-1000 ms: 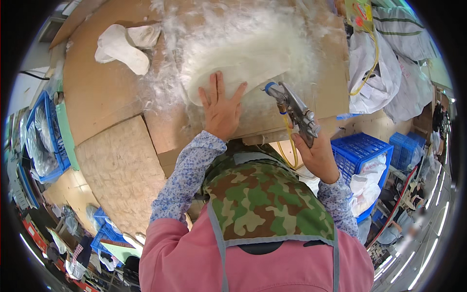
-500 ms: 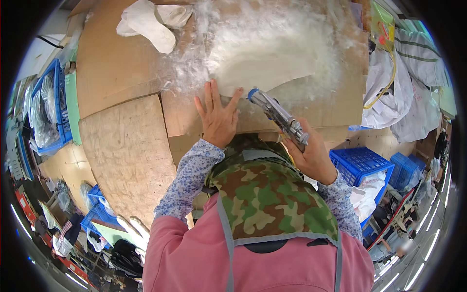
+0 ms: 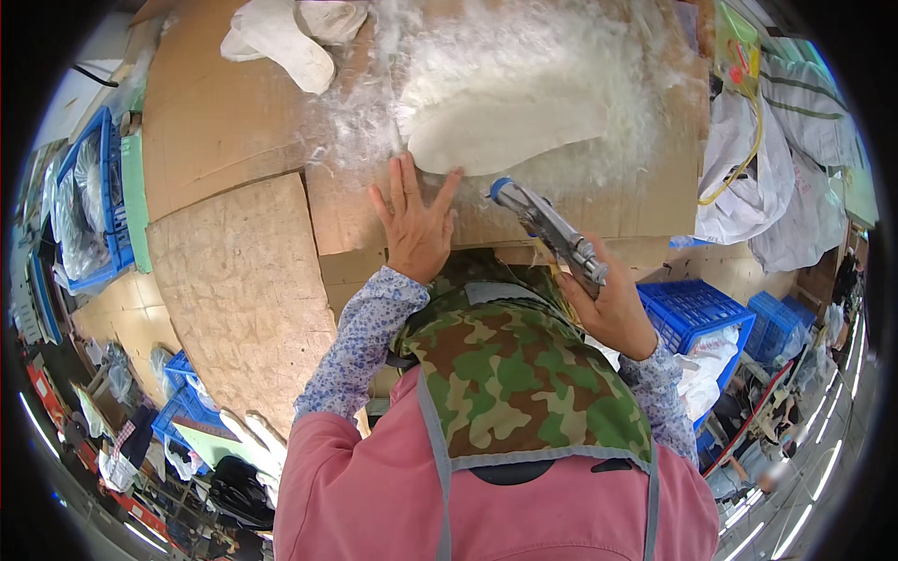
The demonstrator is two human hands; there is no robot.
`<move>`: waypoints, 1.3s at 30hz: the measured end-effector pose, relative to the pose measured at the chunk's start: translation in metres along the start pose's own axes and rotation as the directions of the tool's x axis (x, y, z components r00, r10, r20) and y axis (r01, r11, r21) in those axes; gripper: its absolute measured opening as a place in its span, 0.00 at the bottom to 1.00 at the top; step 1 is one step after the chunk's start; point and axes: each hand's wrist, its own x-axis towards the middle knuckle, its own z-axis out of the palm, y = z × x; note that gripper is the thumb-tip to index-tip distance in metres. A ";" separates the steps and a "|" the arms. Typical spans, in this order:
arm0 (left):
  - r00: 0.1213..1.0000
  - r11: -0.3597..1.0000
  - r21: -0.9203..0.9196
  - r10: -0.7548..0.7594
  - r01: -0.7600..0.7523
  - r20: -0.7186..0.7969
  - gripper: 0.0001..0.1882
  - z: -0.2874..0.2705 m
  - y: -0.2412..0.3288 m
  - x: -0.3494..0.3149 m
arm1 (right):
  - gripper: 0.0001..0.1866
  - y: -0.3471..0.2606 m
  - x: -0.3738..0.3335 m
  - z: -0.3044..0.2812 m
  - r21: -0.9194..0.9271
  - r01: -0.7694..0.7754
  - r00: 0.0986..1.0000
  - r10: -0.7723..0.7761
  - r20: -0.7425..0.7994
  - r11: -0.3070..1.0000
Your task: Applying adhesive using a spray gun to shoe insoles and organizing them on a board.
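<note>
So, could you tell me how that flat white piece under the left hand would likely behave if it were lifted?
The white piece looks thin and soft, so it would probably flop. It seems light. Loose white fluff around it would likely scatter. The left hand touches its near edge.

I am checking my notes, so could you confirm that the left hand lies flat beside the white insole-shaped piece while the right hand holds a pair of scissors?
Not quite: in the head view the right hand holds a metal spray gun, not scissors. The left hand does lie flat on the cardboard-covered table beside the white insole-shaped piece.
</note>
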 end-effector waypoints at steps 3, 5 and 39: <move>1.000 1.000 -0.003 -0.007 0.007 0.002 0.30 0.000 0.002 0.000 | 0.20 0.007 -0.005 -0.003 0.019 -0.017 0.999 0.017 -0.036 1.000; 1.000 1.000 -0.002 -0.008 0.008 0.004 0.30 0.000 0.002 0.000 | 0.19 0.012 -0.008 -0.004 0.067 -0.079 0.992 0.085 -0.096 0.995; 1.000 0.999 0.040 -0.013 0.013 0.000 0.30 -0.004 0.008 0.004 | 0.18 0.025 -0.029 -0.032 -0.016 -0.192 0.958 0.184 -0.219 0.981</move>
